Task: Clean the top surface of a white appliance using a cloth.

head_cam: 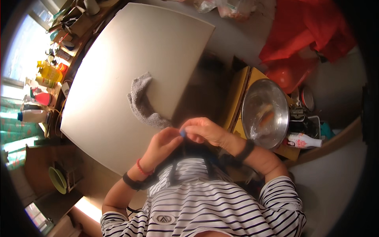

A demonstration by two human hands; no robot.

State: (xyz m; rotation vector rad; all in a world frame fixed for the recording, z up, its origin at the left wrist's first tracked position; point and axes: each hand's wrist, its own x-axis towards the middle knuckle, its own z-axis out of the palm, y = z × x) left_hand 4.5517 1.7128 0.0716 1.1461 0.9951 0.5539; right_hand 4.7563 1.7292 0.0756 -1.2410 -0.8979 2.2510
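Observation:
In front of my waist both hands meet at a small blue thing (183, 133), too small and blurred to name. My right hand (202, 131) pinches it between thumb and fingertips. The fingertips of my left hand (163, 142) touch it from the other side. A crumpled grey terry cloth (141, 103) lies just past my left hand on a broad white top (160, 44), its near end close to my fingers.
Right of me, a steel bowl (251, 118) with orange food inside stands on a yellow cabinet (227, 114), beside a white bottle (305, 140). Red fabric (302, 29) lies beyond. Several bottles, including a yellow one (50, 72), line the windowsill. A green basin (57, 180) sits lower left.

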